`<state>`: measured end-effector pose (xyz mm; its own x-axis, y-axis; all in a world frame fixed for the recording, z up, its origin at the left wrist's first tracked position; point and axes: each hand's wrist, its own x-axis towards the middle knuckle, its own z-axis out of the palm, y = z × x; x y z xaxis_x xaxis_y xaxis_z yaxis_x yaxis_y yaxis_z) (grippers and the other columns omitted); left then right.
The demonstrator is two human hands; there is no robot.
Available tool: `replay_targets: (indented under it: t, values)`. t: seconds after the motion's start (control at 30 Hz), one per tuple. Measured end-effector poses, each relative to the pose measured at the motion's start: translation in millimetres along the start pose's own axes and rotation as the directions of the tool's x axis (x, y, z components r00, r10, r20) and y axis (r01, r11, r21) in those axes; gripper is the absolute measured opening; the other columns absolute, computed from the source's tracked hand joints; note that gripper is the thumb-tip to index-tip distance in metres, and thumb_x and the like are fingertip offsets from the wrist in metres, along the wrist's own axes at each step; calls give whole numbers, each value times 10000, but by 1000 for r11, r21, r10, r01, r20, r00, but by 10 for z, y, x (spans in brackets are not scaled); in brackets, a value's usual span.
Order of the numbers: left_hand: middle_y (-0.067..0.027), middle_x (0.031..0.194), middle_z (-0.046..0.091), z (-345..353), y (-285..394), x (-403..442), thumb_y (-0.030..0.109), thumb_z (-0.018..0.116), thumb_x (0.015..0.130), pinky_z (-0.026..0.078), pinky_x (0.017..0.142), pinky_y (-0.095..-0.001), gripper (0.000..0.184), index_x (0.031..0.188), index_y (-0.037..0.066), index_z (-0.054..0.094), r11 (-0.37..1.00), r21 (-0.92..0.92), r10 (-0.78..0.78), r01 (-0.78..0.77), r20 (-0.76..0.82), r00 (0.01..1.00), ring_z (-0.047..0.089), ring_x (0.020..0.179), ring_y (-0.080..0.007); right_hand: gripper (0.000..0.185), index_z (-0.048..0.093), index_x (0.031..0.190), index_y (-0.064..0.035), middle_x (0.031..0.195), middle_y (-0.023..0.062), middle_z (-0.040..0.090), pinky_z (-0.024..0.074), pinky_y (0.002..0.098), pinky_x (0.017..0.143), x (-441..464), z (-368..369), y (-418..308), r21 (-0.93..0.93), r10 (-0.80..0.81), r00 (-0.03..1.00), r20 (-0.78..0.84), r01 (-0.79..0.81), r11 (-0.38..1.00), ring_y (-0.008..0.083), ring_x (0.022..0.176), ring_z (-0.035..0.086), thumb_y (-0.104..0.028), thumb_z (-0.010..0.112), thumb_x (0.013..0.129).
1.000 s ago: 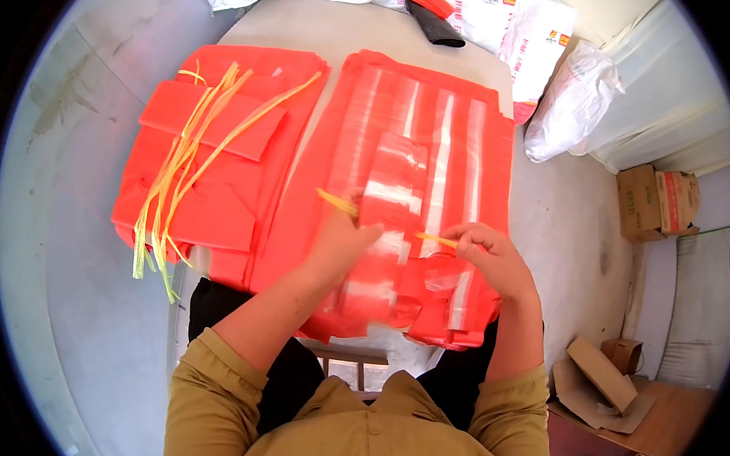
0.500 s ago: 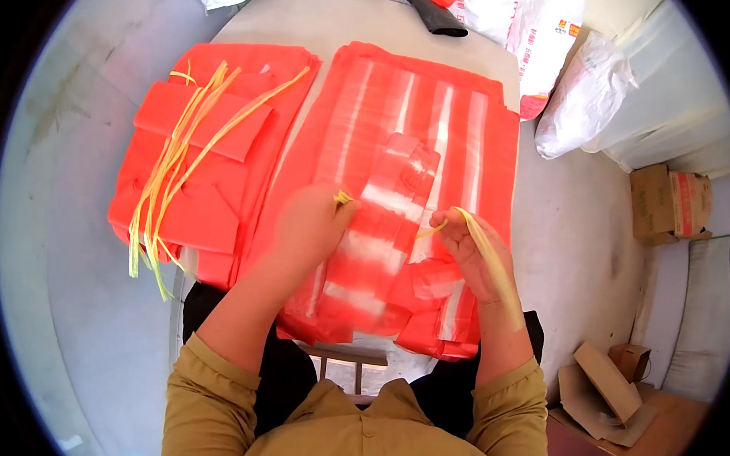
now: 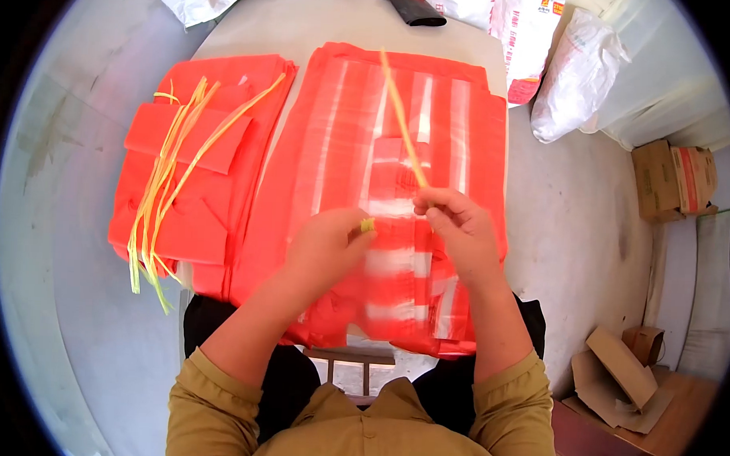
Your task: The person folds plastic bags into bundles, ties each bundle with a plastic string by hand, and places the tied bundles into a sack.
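Over a stack of red plastic bags with whitish stripes (image 3: 324, 122), my right hand (image 3: 459, 230) pinches a yellow strip (image 3: 401, 117) that extends up and to the left. My left hand (image 3: 326, 247) is closed on a short yellow end (image 3: 368, 225). Between and below the hands lies a narrow folded red-and-white bundle (image 3: 396, 269), partly blurred. At the left, a second red stack (image 3: 193, 198) carries several loose yellow strips (image 3: 171, 161).
White printed sacks (image 3: 526, 41) and a black item (image 3: 414, 8) lie along the table's (image 3: 251, 31) far edge. A white plastic bag (image 3: 579, 79) stands at the right. Cardboard boxes (image 3: 664, 180) and opened cardboard (image 3: 617, 381) are further right.
My right hand has swung the yellow strip from beside its wrist to above the stack. My left hand has moved slightly right and down, still pinching its yellow end.
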<state>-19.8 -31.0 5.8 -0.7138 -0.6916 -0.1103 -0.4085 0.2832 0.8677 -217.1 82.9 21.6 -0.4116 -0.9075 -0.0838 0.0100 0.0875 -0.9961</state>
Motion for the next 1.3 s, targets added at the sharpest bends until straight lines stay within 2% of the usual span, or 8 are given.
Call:
replay_targets:
  t: [0.1,0.2,0.33,0.7,0.9,1.03,1.2,1.3]
  values:
    - [-113,819,647,15,-28,-14,92,741,851,511,613,-424,104,914,49,669,845,391,408,-365,-30,912,648,728,-322,199,702,1154,-37,1056,61,708,497,361,967,-58,46,12,-235,-92,990,107,115,965,178,1020,655,-16,624,972]
    - [-93,805,632,-22,-3,-77,77,739,817,512,610,-436,108,892,65,661,719,564,445,-406,75,892,652,740,-309,222,711,1123,-61,1000,66,704,470,389,930,-68,102,44,-496,-306,923,233,384,779,222,969,646,-4,662,915]
    - [-84,820,653,-25,38,-129,57,730,807,522,618,-424,120,913,76,678,701,548,524,-456,37,851,658,756,-300,209,716,995,-77,966,55,708,471,440,816,-63,221,103,-569,-479,837,264,536,623,295,860,644,-5,717,799]
    - [-111,948,680,48,367,-51,59,768,802,529,781,-429,215,1010,47,712,767,444,605,-463,-264,751,653,922,-333,103,739,925,-100,891,24,704,426,422,919,-62,284,199,-614,-440,874,207,466,637,247,881,608,-91,756,824]
    - [-119,951,678,60,111,10,95,764,821,511,760,-435,217,1023,29,724,891,315,350,-325,-22,937,643,897,-324,63,730,945,-93,902,47,717,435,433,922,-66,267,223,-604,-431,878,209,462,649,267,903,615,-108,724,884]
    - [-141,876,667,104,165,17,134,747,881,512,712,-413,150,959,8,727,977,180,132,-117,-73,989,640,807,-328,164,703,1048,-81,922,65,707,444,451,918,-109,319,155,-549,-318,947,47,290,784,294,913,616,-84,696,884]
    - [-157,849,666,158,123,53,178,701,957,515,705,-415,176,953,3,713,999,-29,-33,31,-42,999,648,804,-348,267,685,1093,-66,940,85,669,476,437,877,-86,232,131,-663,-471,845,253,506,552,302,900,612,-31,671,829]
    - [-165,866,676,156,193,43,187,685,958,519,719,-445,176,989,15,706,991,102,90,-85,-46,995,663,848,-366,290,687,1093,-55,938,88,642,502,411,818,-62,242,145,-707,-546,764,344,593,385,296,890,611,-31,677,805]
